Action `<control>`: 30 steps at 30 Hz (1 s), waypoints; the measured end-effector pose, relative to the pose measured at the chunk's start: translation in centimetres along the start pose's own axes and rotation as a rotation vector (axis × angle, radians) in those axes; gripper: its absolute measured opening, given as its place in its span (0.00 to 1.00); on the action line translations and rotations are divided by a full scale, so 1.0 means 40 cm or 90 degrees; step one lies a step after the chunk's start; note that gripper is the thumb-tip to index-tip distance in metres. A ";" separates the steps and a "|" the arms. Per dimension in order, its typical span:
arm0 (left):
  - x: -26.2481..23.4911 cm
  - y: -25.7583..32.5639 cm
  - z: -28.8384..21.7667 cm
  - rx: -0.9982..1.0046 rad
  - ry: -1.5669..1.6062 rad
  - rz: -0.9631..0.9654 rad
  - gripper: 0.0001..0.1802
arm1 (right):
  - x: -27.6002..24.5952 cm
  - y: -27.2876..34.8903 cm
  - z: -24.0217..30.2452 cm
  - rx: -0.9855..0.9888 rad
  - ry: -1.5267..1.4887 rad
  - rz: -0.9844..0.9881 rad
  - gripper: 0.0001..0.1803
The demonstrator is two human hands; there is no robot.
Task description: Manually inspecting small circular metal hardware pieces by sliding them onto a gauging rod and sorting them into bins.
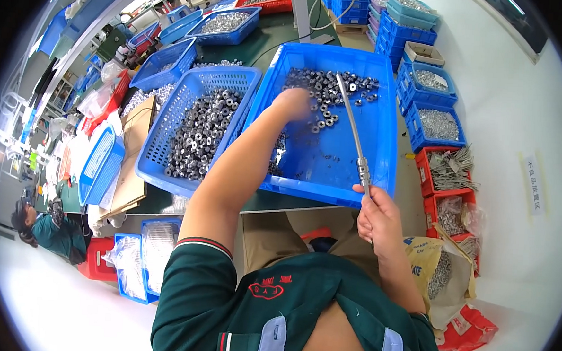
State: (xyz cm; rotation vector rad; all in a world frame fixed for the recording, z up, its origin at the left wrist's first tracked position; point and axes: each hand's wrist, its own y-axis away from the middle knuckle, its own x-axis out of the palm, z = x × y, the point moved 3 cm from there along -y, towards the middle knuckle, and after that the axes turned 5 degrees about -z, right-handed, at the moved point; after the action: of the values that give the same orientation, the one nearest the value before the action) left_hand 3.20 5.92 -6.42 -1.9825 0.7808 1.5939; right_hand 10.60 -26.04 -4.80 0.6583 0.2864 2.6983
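L hand (294, 103) picking at metal rings (328, 91) in blue tray (332, 178); R hand (377, 219) grips metal rod (353, 128).

— Where's your left arm?

— My left arm (243, 167) stretches forward and up from the shoulder, bare below a short green sleeve, nearly straight at the elbow. My left hand (294, 103) is at its far end, palm down, fingers curled loosely downward.

— And the right?

— My right forearm (398, 273) is bent and kept close to my body. My right hand (377, 219) is raised in a fist, thumb on top, fingers wrapped tight, knuckles facing outward.
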 end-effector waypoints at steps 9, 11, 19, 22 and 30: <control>-0.111 0.059 -0.041 -0.042 1.122 0.095 0.16 | -0.009 0.008 0.002 0.041 0.016 0.027 0.14; -0.125 0.070 -0.061 -0.020 1.138 0.082 0.15 | -0.006 0.007 0.006 0.036 0.024 0.025 0.14; -0.162 0.093 -0.103 0.035 1.076 0.043 0.13 | -0.002 0.005 0.009 0.030 0.049 0.013 0.14; -0.168 0.092 -0.090 0.043 1.069 0.035 0.12 | -0.003 0.004 0.008 0.039 0.046 0.018 0.14; -0.140 0.118 -0.138 0.074 1.034 0.275 0.15 | -0.001 0.009 0.005 0.031 0.034 -0.006 0.15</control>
State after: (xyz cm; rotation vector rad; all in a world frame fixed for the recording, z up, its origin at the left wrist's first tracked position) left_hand 2.93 -0.47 0.14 -2.8405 1.8037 -0.3485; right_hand 10.63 -26.35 -4.55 0.5972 0.3681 2.7100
